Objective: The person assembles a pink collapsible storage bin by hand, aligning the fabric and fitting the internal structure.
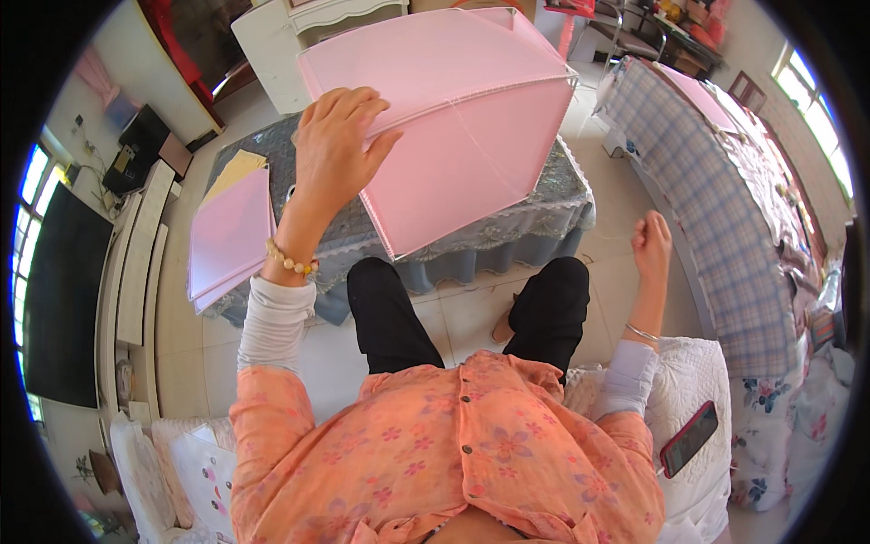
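Note:
A large pink box of flat panels (462, 172) stands on the cloth-covered table in front of me. White stitching or lacing runs along the seam between its top and front panels, and a thin pale thread (480, 140) hangs slack across the front. My left hand (340, 150) grips the box at its left upper corner, thumb on the front side and fingers over the top panel. Out to the right, away from the box, my right hand (652, 243) is raised with its fingers closed together. Whatever it pinches, if anything, is too small to make out.
Flat pink panels (231, 231) lie at the table's left end, jutting over its edge. The table (571, 190) wears a grey lace-trimmed cloth. A plaid-covered bed or couch (698, 199) stands at right. A phone (689, 439) rests on the white quilted seat beside me.

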A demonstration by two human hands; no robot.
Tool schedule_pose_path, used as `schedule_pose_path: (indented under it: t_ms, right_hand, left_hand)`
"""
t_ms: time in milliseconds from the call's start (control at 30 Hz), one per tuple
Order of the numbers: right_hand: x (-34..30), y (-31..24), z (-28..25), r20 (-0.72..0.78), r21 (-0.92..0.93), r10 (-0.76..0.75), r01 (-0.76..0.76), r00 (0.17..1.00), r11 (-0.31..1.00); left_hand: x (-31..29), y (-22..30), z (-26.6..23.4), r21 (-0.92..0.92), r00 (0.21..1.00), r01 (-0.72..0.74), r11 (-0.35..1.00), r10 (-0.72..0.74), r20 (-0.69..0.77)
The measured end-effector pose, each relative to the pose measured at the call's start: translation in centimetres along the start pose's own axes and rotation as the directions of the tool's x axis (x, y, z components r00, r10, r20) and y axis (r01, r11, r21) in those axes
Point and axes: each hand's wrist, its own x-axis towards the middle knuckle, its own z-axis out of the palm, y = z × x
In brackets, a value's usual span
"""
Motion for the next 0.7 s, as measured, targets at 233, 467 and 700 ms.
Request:
schedule_pose_path:
  t_ms: [233,467,700]
  right_hand:
    - [-2.5,0.4,22.3,0.375,-0.329,-0.027,0.160,0.927,0.931]
    - [-3.8,0.0,31.2,0.585,-0.263,-0.178,0.393,0.791,0.881]
    - [-4.0,-0.1,33.2,0.495,-0.275,-0.316,0.491,0.809,0.827]
  left_hand:
    - [0.9,0.3,1.1,0.017,0.996,-0.034,0.999,0.032,0.085]
    - [0.5,0.4,1.1,0.023,0.995,0.000,1.000,-0.002,0.104]
    - [0.3,0.4,1.2,0.041,0.995,0.001,0.999,-0.005,0.101]
